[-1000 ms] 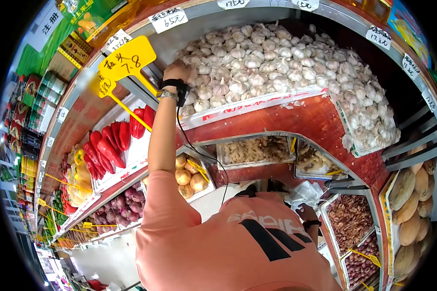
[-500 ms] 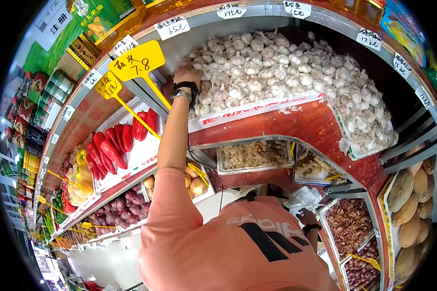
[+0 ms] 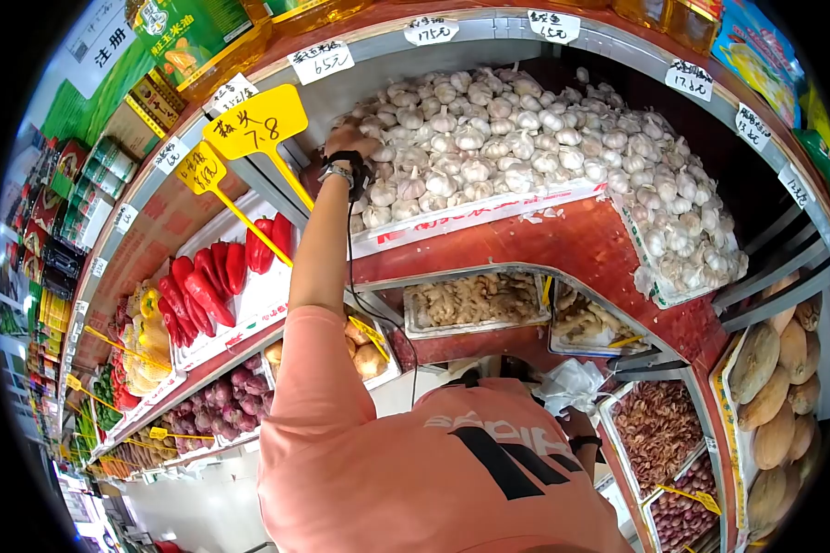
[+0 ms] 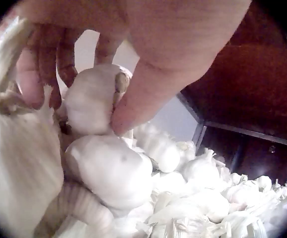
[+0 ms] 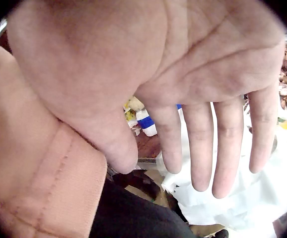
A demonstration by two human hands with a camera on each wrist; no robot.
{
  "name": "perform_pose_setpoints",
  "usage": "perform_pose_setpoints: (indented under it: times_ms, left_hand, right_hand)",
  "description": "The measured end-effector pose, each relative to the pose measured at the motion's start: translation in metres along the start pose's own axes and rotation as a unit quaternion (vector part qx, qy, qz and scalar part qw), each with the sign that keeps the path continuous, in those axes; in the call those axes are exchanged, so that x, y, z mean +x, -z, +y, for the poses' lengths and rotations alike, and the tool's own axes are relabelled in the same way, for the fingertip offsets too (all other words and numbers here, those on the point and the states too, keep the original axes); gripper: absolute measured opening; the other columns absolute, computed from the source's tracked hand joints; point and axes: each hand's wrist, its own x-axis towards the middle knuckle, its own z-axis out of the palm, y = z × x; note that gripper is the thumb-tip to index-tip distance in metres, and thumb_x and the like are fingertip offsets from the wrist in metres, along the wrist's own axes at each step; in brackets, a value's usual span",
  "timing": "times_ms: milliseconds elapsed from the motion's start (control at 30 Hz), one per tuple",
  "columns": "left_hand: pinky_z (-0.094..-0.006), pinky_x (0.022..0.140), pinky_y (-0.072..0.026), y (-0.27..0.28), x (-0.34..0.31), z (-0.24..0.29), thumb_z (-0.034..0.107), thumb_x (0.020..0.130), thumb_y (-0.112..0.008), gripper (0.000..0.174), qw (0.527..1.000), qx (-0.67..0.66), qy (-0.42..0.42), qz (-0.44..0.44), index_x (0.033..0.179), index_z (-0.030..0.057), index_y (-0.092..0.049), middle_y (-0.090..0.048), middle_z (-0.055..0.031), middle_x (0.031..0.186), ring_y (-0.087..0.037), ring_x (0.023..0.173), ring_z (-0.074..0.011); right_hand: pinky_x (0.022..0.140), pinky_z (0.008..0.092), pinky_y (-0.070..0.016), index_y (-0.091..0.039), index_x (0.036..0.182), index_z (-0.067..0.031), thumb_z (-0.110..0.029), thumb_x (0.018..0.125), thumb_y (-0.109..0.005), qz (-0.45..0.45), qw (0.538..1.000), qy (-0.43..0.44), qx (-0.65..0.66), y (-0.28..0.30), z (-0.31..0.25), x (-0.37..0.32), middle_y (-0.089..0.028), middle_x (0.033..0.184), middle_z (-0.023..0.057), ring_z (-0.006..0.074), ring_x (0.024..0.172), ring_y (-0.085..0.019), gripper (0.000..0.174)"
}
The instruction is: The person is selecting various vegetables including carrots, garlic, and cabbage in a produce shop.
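At the left end of a large heap of garlic (image 3: 470, 138), my left hand (image 3: 352, 141) reaches in among the bulbs. The left wrist view shows its thumb and fingers around a white garlic bulb (image 4: 91, 99), the thumb pressed to its side. Another garlic bulb (image 4: 111, 168) lies just under it, and a bigger one stands close to the camera at the left. My right hand (image 5: 183, 84) hangs low by my side, its fingers straight and holding nothing. Behind those fingers, in the right wrist view, is a white plastic bag (image 5: 233, 198).
A yellow price sign (image 3: 256, 120) stands beside my left forearm. Red peppers (image 3: 203, 286), purple onions (image 3: 226, 405) and ginger (image 3: 475, 302) fill trays around the red counter (image 3: 489, 235). Shallots (image 3: 659, 429) and squash (image 3: 775, 396) lie to the right. A shelf edge with price labels curves above the garlic.
My left hand stays at the left end of the garlic heap, its wrist turning slightly. The head view shifts a little. My right hand remains low near the plastic bag.
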Motion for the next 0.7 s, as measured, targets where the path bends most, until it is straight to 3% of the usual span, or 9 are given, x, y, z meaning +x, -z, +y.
perform_pose_setpoints:
  times_ms: [100, 133, 233, 267, 367, 400, 533, 633, 700]
  left_hand:
    - [-0.0392, 0.096, -0.0483, -0.008, 0.002, -0.004, 0.030, 0.071, -0.072, 0.061, 0.995, -0.083, 0.038, 0.042, 0.127, 0.0121, -0.056, -0.065, -0.0175, 0.119, -0.061, 0.113, -0.0319]
    - [-0.0407, 0.091, -0.0501, -0.012, 0.000, -0.005, 0.027, 0.068, -0.075, 0.057, 0.993, -0.091, 0.035, 0.067, 0.120, 0.0119, -0.056, -0.067, -0.0172, 0.112, -0.063, 0.109, -0.0330]
    - [-0.0414, 0.087, -0.0515, 0.009, -0.036, 0.012, 0.027, 0.065, -0.079, 0.057, 0.982, -0.135, 0.007, 0.129, 0.115, 0.0108, -0.057, -0.069, -0.0166, 0.106, -0.066, 0.104, -0.0332]
    - [-0.0421, 0.083, -0.0521, 0.011, -0.046, 0.012, 0.026, 0.063, -0.080, 0.055, 0.974, -0.153, -0.053, 0.156, 0.110, 0.0099, -0.057, -0.069, -0.0167, 0.100, -0.067, 0.097, -0.0341]
    - [-0.0423, 0.082, -0.0518, 0.014, -0.064, 0.017, 0.023, 0.060, -0.082, 0.057, 0.986, -0.140, -0.088, 0.020, 0.109, 0.0097, -0.055, -0.068, -0.0177, 0.097, -0.066, 0.093, -0.0357]
    - [-0.0427, 0.080, -0.0516, 0.003, -0.061, 0.010, 0.021, 0.060, -0.081, 0.057, 0.984, -0.110, -0.143, 0.002, 0.107, 0.0100, -0.052, -0.067, -0.0182, 0.093, -0.066, 0.091, -0.0375]
    - [-0.0450, 0.079, -0.0507, -0.011, -0.060, 0.013, 0.018, 0.063, -0.079, 0.055, 0.990, -0.065, -0.123, -0.008, 0.108, 0.0103, -0.049, -0.067, -0.0188, 0.092, -0.065, 0.092, -0.0388]
    - [-0.0455, 0.077, -0.0504, -0.022, -0.052, 0.011, 0.018, 0.064, -0.080, 0.054, 0.991, -0.045, -0.125, 0.034, 0.108, 0.0085, -0.049, -0.067, -0.0199, 0.093, -0.065, 0.092, -0.0392]
    - [-0.0449, 0.077, -0.0505, -0.015, -0.058, 0.012, 0.021, 0.068, -0.078, 0.051, 0.990, -0.038, -0.134, 0.000, 0.108, 0.0072, -0.050, -0.067, -0.0202, 0.094, -0.065, 0.092, -0.0389]
  right_hand:
    - [0.081, 0.0440, -0.0531, -0.065, 0.111, -0.0054, -0.036, 0.081, -0.069, 0.006, 0.999, 0.027, -0.030, 0.006, -0.006, 0.004, -0.071, 0.096, 0.0198, 0.0378, 0.093, -0.067, 0.042]
    - [0.082, 0.0442, -0.0530, -0.065, 0.111, -0.0056, -0.036, 0.082, -0.069, 0.001, 0.999, 0.023, -0.025, 0.009, -0.009, 0.005, -0.071, 0.096, 0.0199, 0.0380, 0.093, -0.067, 0.042]
    - [0.083, 0.0437, -0.0528, -0.065, 0.112, -0.0056, -0.036, 0.083, -0.068, -0.008, 1.000, 0.020, -0.019, 0.019, -0.017, 0.008, -0.071, 0.099, 0.0199, 0.0376, 0.096, -0.067, 0.042]
    - [0.084, 0.0428, -0.0528, -0.065, 0.112, -0.0053, -0.035, 0.083, -0.068, -0.008, 0.999, 0.024, -0.022, 0.017, -0.014, 0.010, -0.070, 0.101, 0.0198, 0.0369, 0.097, -0.067, 0.041]
    - [0.085, 0.0416, -0.0527, -0.065, 0.113, -0.0058, -0.035, 0.084, -0.068, -0.017, 0.999, 0.015, -0.031, 0.018, -0.013, 0.012, -0.070, 0.106, 0.0201, 0.0359, 0.100, -0.067, 0.041]
    - [0.085, 0.0425, -0.0526, -0.065, 0.114, -0.0054, -0.035, 0.084, -0.068, -0.024, 0.999, 0.017, -0.029, 0.016, -0.011, 0.012, -0.070, 0.104, 0.0202, 0.0363, 0.098, -0.067, 0.043]
    - [0.084, 0.0422, -0.0526, -0.064, 0.116, -0.0048, -0.037, 0.084, -0.068, -0.048, 0.998, 0.017, -0.041, 0.018, -0.015, 0.011, -0.070, 0.102, 0.0198, 0.0351, 0.098, -0.067, 0.046]
    - [0.084, 0.0419, -0.0528, -0.064, 0.116, -0.0042, -0.037, 0.084, -0.068, -0.042, 0.998, 0.021, -0.034, 0.018, -0.011, 0.011, -0.071, 0.102, 0.0195, 0.0348, 0.097, -0.067, 0.047]
    - [0.083, 0.0421, -0.0528, -0.063, 0.116, -0.0039, -0.037, 0.084, -0.068, -0.033, 0.998, 0.036, -0.033, 0.020, -0.011, 0.010, -0.071, 0.102, 0.0197, 0.0350, 0.096, -0.068, 0.047]
